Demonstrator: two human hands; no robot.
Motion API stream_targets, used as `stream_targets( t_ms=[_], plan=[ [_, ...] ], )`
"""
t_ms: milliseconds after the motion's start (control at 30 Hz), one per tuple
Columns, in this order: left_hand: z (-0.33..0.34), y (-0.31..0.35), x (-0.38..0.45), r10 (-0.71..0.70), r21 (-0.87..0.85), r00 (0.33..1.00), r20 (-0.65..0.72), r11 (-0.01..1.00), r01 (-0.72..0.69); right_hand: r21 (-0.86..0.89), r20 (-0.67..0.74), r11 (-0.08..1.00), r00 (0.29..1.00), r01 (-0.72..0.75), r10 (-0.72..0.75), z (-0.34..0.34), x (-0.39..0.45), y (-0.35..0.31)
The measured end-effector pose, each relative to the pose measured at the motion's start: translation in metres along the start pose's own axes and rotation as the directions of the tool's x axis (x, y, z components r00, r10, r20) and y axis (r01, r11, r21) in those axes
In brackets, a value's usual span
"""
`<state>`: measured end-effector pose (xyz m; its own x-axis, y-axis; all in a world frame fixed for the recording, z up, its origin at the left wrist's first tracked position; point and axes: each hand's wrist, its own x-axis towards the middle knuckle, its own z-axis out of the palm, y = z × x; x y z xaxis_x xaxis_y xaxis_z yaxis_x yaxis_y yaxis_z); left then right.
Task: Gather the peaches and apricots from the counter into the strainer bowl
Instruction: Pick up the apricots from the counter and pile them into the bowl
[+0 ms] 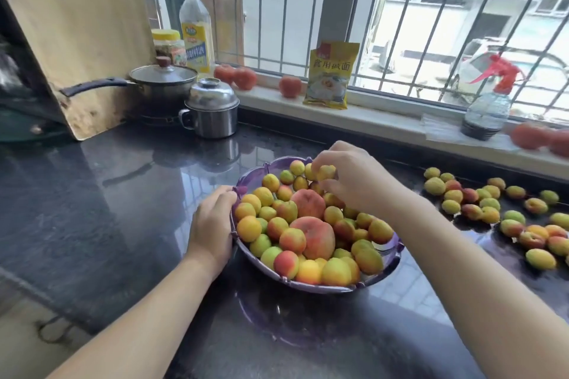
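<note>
Right hand (pixel 345 177) pinches apricots (pixel 326 172) over the strainer bowl (pixel 308 286), left hand (pixel 214 218) grips its rim. Loose fruit (pixel 492 212) sits on the tabletop (pixel 92 194), frame right, so the right hand's nearer.

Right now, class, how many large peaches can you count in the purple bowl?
2. One peach lies mid-bowl; the other peach sits just in front of it. Apricots may hide more.
</note>
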<state>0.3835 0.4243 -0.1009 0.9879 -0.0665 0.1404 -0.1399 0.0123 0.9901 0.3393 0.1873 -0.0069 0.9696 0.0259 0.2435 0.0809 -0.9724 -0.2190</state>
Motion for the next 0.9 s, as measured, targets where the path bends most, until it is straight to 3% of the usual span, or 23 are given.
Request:
stream_targets(
  t_ms=[267, 567, 767, 900],
  plan=[
    [0.0, -0.001, 0.0, 0.076, 0.079, 0.997, -0.009, 0.994, -0.075, -0.276, 0.048, 0.954, 0.993, 0.12, -0.111, 0.009, 0.002, 0.001],
    [-0.001, 0.002, -0.001, 0.082, 0.092, 0.997, -0.007, 0.992, -0.081, -0.373, 0.036, 0.913, 0.986, 0.165, -0.164, 0.008, -0.003, -0.003],
    [-0.001, -0.003, 0.003, 0.065, 0.069, 0.998, 0.01, 0.995, -0.065, -0.292, 0.005, 0.948, 0.991, 0.128, -0.132, -0.001, -0.004, -0.001],
    [-0.002, -0.004, 0.003, 0.084, 0.067, 0.996, 0.012, 0.994, -0.085, -0.073, -0.195, 0.997, 0.98, 0.029, -0.043, -0.019, -0.009, 0.016]
  ],
)
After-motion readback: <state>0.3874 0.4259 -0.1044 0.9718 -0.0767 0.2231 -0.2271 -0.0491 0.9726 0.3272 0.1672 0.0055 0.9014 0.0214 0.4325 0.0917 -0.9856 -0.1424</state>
